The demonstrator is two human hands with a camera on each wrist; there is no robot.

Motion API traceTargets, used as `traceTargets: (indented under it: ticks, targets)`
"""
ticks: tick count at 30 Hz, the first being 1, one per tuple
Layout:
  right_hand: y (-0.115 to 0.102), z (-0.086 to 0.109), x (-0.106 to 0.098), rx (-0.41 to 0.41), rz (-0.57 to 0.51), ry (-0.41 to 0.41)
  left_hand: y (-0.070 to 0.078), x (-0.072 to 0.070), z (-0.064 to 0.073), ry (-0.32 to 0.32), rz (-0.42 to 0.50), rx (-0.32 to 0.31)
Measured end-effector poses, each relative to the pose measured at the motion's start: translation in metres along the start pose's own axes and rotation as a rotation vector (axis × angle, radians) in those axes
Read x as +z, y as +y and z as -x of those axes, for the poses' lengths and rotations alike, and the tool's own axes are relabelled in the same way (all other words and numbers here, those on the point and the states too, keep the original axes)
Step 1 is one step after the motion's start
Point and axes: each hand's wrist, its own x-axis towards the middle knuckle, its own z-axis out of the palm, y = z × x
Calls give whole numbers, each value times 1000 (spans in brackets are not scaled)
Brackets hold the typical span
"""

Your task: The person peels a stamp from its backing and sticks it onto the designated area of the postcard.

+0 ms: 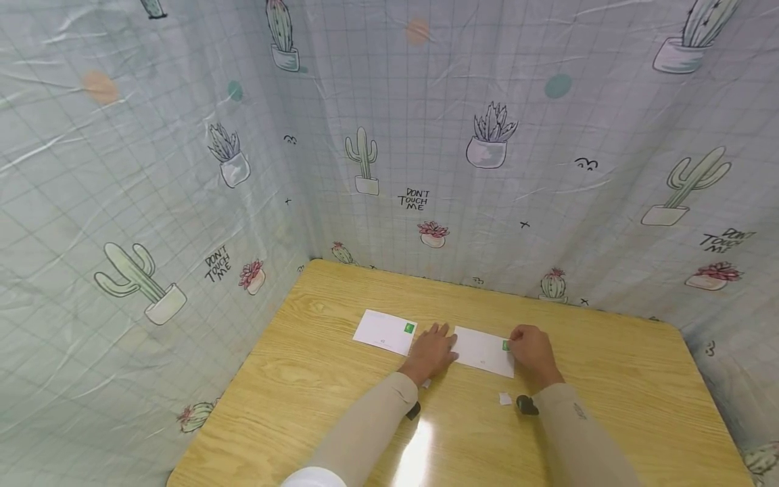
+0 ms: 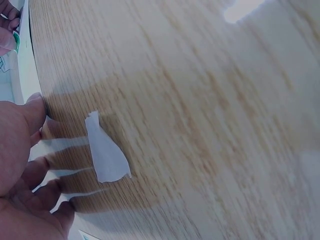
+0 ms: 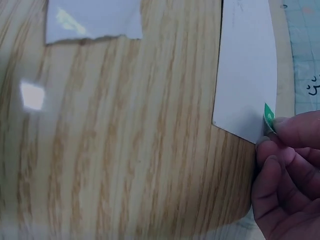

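Pressing green stamp (image 3: 269,116) on envelope (image 1: 483,351), right hand (image 1: 533,351)

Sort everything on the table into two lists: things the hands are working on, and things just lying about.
In use:
right envelope, held flat by the left hand
green stamp at the right hand fingertips

Lying about:
left envelope, already stamped
torn paper scrap
second scrap
wooden table
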Motion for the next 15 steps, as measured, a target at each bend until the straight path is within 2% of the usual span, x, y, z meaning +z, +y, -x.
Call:
traceTargets:
  ticks: [4, 11, 15]
  targets:
    - [0, 0, 2, -1, -10, -2, 0, 0, 0, -1, -6, -1]
    - [3, 0, 6, -53, 0, 29, -1, 1, 0, 0, -9, 5]
    - [2, 0, 6, -37, 2, 23, -1, 1, -1, 8, -22, 10]
